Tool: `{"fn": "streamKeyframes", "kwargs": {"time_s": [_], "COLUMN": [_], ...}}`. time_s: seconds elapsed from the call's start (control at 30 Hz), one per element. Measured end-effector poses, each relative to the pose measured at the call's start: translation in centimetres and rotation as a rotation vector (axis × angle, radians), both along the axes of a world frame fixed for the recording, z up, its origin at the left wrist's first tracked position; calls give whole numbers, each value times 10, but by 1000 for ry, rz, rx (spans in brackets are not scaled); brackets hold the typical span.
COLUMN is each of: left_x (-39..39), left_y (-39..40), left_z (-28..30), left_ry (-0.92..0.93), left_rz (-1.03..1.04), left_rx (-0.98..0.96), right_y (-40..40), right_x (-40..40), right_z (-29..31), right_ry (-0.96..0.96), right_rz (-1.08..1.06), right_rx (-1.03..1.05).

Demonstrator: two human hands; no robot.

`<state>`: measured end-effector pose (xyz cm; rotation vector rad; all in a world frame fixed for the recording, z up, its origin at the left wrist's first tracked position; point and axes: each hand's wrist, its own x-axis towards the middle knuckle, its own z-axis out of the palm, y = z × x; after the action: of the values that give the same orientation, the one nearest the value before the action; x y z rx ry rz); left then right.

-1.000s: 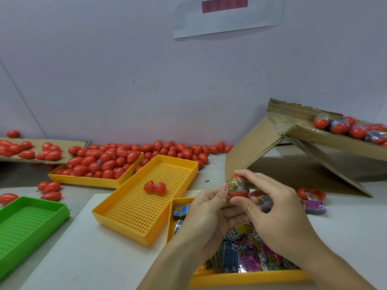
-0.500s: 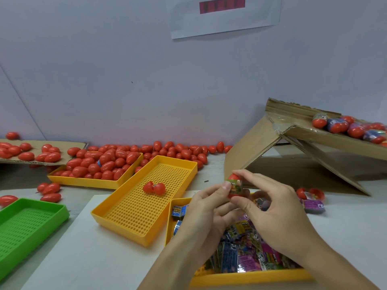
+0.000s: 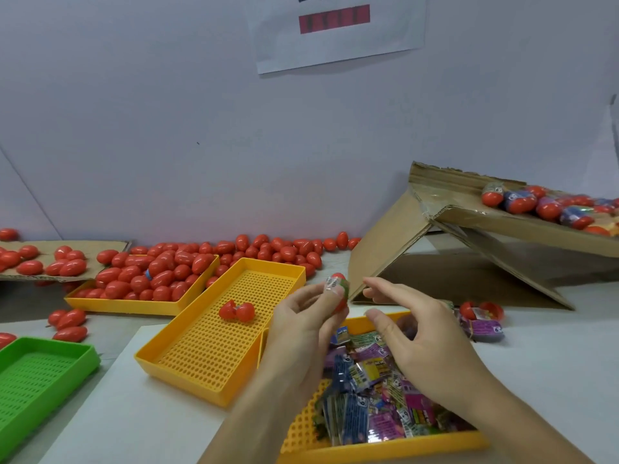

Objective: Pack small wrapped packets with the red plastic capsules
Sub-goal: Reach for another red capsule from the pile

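Observation:
My left hand [image 3: 303, 324] pinches a red capsule with a wrapped packet around it [image 3: 338, 289] between thumb and fingertips, above the near yellow tray. My right hand [image 3: 412, 333] hovers just right of it with fingers spread and relaxed, holding nothing. Below both hands the yellow tray [image 3: 385, 452] holds several wrapped packets [image 3: 371, 396]. An opened red capsule [image 3: 237, 310] lies in the middle yellow tray [image 3: 187, 366].
A far yellow tray [image 3: 134, 304] and the table behind it hold many red capsules [image 3: 160, 272]. A green tray [image 3: 37, 380] sits at left. A tilted cardboard box [image 3: 469, 229] at right carries packed capsules [image 3: 522, 200]. A loose capsule and purple packet [image 3: 482, 324] lie right.
My right hand has let go of the capsule and drawn away to the right. My left hand alone now holds it.

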<state>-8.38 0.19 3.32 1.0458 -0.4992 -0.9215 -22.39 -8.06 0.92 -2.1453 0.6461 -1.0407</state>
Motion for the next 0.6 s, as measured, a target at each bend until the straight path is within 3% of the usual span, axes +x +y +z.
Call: {"fn": "streamKeyframes", "kwargs": {"time_s": [0.1, 0.17, 0.4, 0.53, 0.6], "left_x": [6, 3, -29, -2, 31], "left_y": [-32, -70, -158, -155, -141], "left_z": [31, 58, 109, 89, 71], "left_ry": [-338, -469, -479, -624, -802], "left_rz": [36, -18, -231, -9, 130], "left_rx": [155, 209, 201, 216, 302], "right_y": [-4, -5, -5, -6, -5], "right_x": [-1, -1, 0, -1, -1], "right_z": [-4, -6, -4, -5, -5], "right_ry": [34, 61, 88, 100, 114], "right_rz": [-33, -41, -52, -42, -32], "right_rx": [11, 33, 17, 17, -1]}}
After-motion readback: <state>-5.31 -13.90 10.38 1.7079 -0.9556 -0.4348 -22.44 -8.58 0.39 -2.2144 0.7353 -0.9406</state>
